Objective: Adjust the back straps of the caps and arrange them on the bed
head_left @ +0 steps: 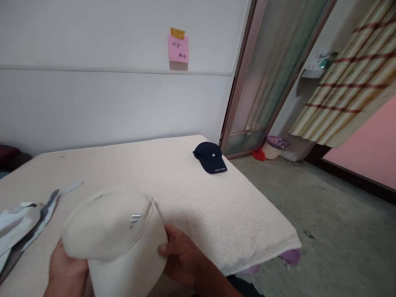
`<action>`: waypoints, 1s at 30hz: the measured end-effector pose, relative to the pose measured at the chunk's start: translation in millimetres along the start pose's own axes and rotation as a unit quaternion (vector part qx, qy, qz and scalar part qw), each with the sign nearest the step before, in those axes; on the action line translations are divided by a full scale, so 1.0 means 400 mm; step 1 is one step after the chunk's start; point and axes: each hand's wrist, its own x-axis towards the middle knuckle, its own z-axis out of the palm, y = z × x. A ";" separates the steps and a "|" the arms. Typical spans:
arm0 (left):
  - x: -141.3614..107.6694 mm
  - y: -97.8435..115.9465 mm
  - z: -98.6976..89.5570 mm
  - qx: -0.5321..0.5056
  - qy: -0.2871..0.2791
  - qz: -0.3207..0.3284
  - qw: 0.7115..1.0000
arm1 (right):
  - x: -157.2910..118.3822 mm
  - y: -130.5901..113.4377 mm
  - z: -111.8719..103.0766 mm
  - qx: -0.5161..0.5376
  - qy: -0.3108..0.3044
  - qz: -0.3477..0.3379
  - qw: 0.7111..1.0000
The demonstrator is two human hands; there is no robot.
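Between my two hands is a cream-coloured baseball cap (108,227) with a small grey striped logo on its front, its brim pointing down toward me. My left hand (68,268) grips the cap's crown at its lower left edge, the fingers partly hidden beneath it. On the other side, my right hand (181,253) pinches the edge of the brim, thumb on top. A navy baseball cap (208,156) with white marks lies at the far right corner of the bed, apart from both hands.
The bed's pale textured cover (247,222) spreads beneath the caps. White and grey cloth items (24,222) lie at the left. A pink note (178,48) is taped to the white wall behind. To the right are a sliding glass door (272,74), a waste bin (274,148) and concrete floor.
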 end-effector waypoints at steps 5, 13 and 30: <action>-0.021 -0.092 0.037 -0.018 -0.056 -0.012 0.998 | 0.017 -0.064 -0.021 -0.051 0.048 -0.070 0.995; -0.062 -0.202 0.096 0.048 -0.016 -0.056 0.997 | 0.024 -0.110 -0.035 -0.065 0.056 -0.119 0.989; -0.033 -0.181 0.090 0.106 0.049 -0.025 0.993 | 0.065 -0.002 -0.019 0.052 0.114 -0.107 0.986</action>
